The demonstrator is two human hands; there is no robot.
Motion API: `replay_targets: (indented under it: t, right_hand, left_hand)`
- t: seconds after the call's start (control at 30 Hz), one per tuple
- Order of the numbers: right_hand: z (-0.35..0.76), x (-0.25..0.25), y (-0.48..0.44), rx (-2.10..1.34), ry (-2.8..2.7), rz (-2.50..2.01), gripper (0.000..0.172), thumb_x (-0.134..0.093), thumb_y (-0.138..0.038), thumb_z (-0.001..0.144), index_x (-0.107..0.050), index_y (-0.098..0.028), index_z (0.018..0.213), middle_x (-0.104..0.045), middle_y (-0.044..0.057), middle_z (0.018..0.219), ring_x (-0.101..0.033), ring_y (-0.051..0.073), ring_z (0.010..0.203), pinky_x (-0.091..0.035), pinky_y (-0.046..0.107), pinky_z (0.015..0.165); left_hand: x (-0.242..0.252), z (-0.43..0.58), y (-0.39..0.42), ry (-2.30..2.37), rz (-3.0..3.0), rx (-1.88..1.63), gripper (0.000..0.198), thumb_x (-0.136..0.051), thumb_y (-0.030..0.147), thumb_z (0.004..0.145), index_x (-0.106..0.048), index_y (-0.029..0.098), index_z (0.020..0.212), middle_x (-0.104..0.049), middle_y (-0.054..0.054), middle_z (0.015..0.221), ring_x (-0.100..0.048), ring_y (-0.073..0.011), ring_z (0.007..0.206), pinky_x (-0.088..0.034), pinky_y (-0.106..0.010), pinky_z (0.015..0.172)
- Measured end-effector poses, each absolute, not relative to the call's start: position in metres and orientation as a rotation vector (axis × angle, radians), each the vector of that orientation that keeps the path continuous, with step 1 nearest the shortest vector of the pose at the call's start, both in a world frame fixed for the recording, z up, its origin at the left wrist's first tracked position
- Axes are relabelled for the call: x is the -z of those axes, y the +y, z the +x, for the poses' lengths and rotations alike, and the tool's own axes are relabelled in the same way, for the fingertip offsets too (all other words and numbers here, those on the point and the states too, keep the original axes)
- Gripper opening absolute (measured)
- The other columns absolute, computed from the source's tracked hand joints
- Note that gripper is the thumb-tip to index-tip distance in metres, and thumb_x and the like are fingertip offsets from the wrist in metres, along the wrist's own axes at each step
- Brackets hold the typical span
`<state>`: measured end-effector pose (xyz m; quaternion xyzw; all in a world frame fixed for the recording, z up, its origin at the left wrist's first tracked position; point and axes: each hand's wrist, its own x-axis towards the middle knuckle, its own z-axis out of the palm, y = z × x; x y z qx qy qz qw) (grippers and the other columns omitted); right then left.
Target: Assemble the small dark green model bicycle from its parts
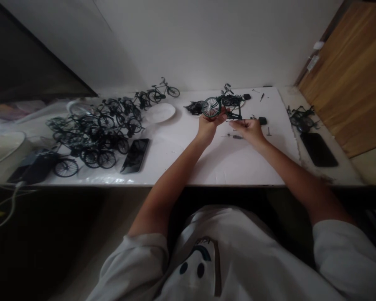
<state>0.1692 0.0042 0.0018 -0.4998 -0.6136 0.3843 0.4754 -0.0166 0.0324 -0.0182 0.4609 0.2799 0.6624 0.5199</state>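
My left hand (207, 126) is closed around a small dark green model bicycle (221, 108), gripping it below its front wheel, which has a pale rim and spokes. My right hand (250, 129) sits just to the right of it with fingers curled, pinching the bicycle's rear frame end. Both hands hover over the white table (225, 163) near its far middle. A small dark tool or part (235, 136) lies on the table between my hands.
Several finished model bicycles (94, 133) crowd the table's left side, one more (163, 90) by the wall. A black phone (135, 155) and white plate (161, 112) lie left of centre. Loose dark parts (262, 121) sit right; another phone (318, 149) and bicycle parts (301, 118) beyond.
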Motion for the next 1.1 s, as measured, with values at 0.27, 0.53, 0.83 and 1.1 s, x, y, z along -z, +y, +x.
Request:
replay_targets:
  t: [0.27, 0.53, 0.83, 1.1]
  right_hand:
    - [0.1636, -0.0073, -0.0014, -1.22, -1.179, -1.105, 0.054, -0.104, -0.059, 0.057, -0.076, -0.018, 0.078, -0.042, -0.01, 0.047, -0.025, 0.005, 0.045, -0.018, 0.026, 0.043]
    - [0.1617, -0.0075, -0.0011, -1.143, -1.177, -1.115, 0.048, -0.1, -0.054, 0.067, -0.066, -0.021, 0.071, -0.042, -0.009, 0.053, -0.029, 0.006, 0.048, -0.019, 0.026, 0.045]
    - [0.1659, -0.0004, 0.0076, -1.038, -1.176, -1.137, 0.048, -0.097, -0.056, 0.069, -0.065, -0.021, 0.073, -0.04, -0.009, 0.059, -0.03, 0.008, 0.053, -0.021, 0.027, 0.048]
    - [0.1659, 0.0004, 0.0077, -1.002, -1.233, -1.117, 0.048, -0.095, -0.059, 0.07, -0.064, -0.022, 0.072, -0.04, -0.007, 0.061, -0.034, 0.009, 0.056, -0.023, 0.028, 0.051]
  left_hand:
    - [0.0231, -0.0138, 0.0379, 0.636, 1.104, -1.6, 0.055, -0.109, 0.046, 0.058, -0.084, 0.023, 0.101, -0.086, -0.008, 0.113, -0.08, -0.031, 0.12, -0.056, -0.052, 0.117]
    - [0.0225, -0.0152, 0.0383, 0.634, 1.067, -1.612, 0.052, -0.109, 0.045, 0.057, -0.084, 0.023, 0.098, -0.085, -0.007, 0.109, -0.079, -0.0319, 0.122, -0.056, -0.051, 0.117]
    - [0.0175, -0.0143, 0.0347, 0.682, 1.069, -1.632, 0.046, -0.106, 0.039, 0.062, -0.083, 0.022, 0.098, -0.085, -0.008, 0.114, -0.078, -0.0308, 0.124, -0.056, -0.05, 0.118]
    - [0.0159, -0.0146, 0.0306, 0.635, 0.986, -1.582, 0.049, -0.106, 0.036, 0.063, -0.083, 0.022, 0.103, -0.084, -0.01, 0.119, -0.077, -0.0306, 0.124, -0.057, -0.051, 0.118]
